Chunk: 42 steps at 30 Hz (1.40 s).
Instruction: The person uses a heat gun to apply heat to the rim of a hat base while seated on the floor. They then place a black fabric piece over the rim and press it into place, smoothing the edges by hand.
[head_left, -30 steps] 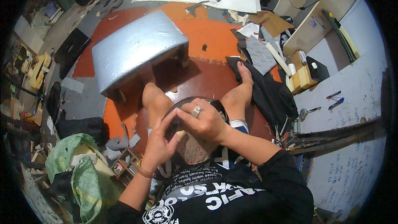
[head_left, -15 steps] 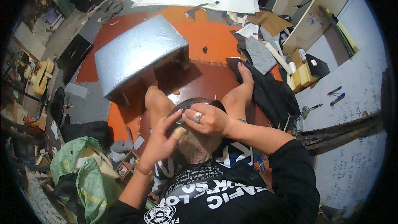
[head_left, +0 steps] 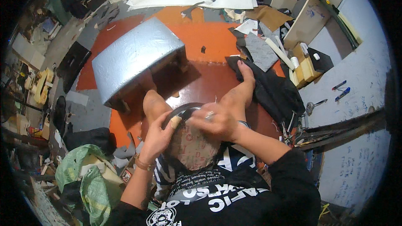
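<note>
Above the lap (head_left: 237,157), left hand (head_left: 156,139) clamps a dark-rimmed piece (head_left: 194,150); right hand (head_left: 218,122) blurs, grip unclear.

2 forearms (head_left: 264,144) angle inward, left hand (head_left: 158,137) curled, right hand (head_left: 220,122) blurred.

Roundish piece (head_left: 194,148) in that person's lap (head_left: 238,158), tan side up with reddish print. Far edge (head_left: 183,109) is black and kinda glossy.
</note>
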Motion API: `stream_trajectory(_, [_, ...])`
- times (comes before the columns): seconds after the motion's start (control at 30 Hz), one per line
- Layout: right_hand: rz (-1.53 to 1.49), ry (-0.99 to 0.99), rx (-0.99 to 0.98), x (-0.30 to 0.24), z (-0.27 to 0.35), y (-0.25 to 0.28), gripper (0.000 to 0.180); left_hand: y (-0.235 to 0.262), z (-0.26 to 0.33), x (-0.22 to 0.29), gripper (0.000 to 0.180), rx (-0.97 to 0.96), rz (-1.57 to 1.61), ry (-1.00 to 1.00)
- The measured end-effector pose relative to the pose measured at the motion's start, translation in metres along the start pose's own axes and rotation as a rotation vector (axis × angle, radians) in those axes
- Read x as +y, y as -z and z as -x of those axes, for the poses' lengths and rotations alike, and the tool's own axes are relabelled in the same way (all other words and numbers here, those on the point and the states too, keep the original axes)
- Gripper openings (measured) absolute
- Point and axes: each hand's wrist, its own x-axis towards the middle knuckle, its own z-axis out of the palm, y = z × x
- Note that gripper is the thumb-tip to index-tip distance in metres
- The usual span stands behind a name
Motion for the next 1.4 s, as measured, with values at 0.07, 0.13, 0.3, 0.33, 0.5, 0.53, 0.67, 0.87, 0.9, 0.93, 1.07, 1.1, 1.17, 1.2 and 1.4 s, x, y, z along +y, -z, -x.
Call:
stream_trajectory(0.07, [0.151, -0.312, 0.119, 0.019, 0.052, 0.012, 0.026, -0.003, 0.004, 0.0, 0.05, 0.058, -0.075, -0.024])
stream_trajectory(0.13, [0.108, -0.813, 0.327, 0.04, 0.127, 0.018, 0.019, -0.004, 0.007, 0.0, 0.05, 0.089, -0.076, 0.008])
stream_trajectory(0.3, [0.255, -1.685, -0.317, -0.001, 0.351, -0.018, 0.034, -0.01, 0.008, 0.002, 0.049, 0.142, -0.118, -0.021])
stream_trajectory(0.33, [0.12, -1.851, -0.438, -0.019, 0.385, -0.031, 0.046, -0.011, 0.009, 0.002, 0.049, 0.144, -0.131, -0.017])
stream_trajectory(0.5, [-0.124, -2.142, -0.555, -0.086, 0.461, -0.063, 0.051, -0.013, 0.013, 0.008, 0.053, 0.163, -0.14, -0.028])
stream_trajectory(0.53, [-0.127, -2.158, -0.542, -0.087, 0.461, -0.065, 0.051, -0.013, 0.013, 0.009, 0.053, 0.174, -0.157, -0.043])
stream_trajectory(0.67, [-0.138, -2.174, -0.497, -0.077, 0.443, -0.063, 0.055, -0.012, 0.016, 0.012, 0.051, 0.185, -0.216, -0.021])
stream_trajectory(0.87, [-0.153, -2.156, -0.414, -0.063, 0.442, -0.061, 0.061, -0.014, 0.02, 0.011, 0.054, 0.219, -0.21, -0.045])
stream_trajectory(0.9, [-0.163, -2.146, -0.392, -0.059, 0.443, -0.066, 0.062, -0.014, 0.02, 0.011, 0.054, 0.221, -0.195, -0.048])
stream_trajectory(0.93, [-0.177, -2.135, -0.353, -0.051, 0.443, -0.067, 0.063, -0.015, 0.021, 0.011, 0.055, 0.227, -0.194, -0.046])
stream_trajectory(1.07, [-0.302, -2.007, -0.143, -0.014, 0.403, -0.059, 0.067, -0.015, 0.022, 0.011, 0.056, 0.255, -0.229, -0.034])
stream_trajectory(1.1, [-0.352, -1.945, -0.09, -0.001, 0.382, -0.041, 0.068, -0.015, 0.023, 0.012, 0.057, 0.264, -0.234, -0.051])
stream_trajectory(1.17, [-0.323, -1.842, -0.189, 0.013, 0.325, 0.015, 0.066, -0.016, 0.023, 0.012, 0.059, 0.255, -0.262, -0.011])
stream_trajectory(1.2, [-0.26, -1.804, -0.296, 0.018, 0.292, 0.06, 0.064, -0.017, 0.024, 0.013, 0.059, 0.269, -0.268, -0.035])
stream_trajectory(1.4, [-0.51, -1.459, -0.093, -0.053, 0.088, 0.155, 0.059, -0.023, 0.031, 0.024, 0.059, 0.289, -0.442, -0.02])
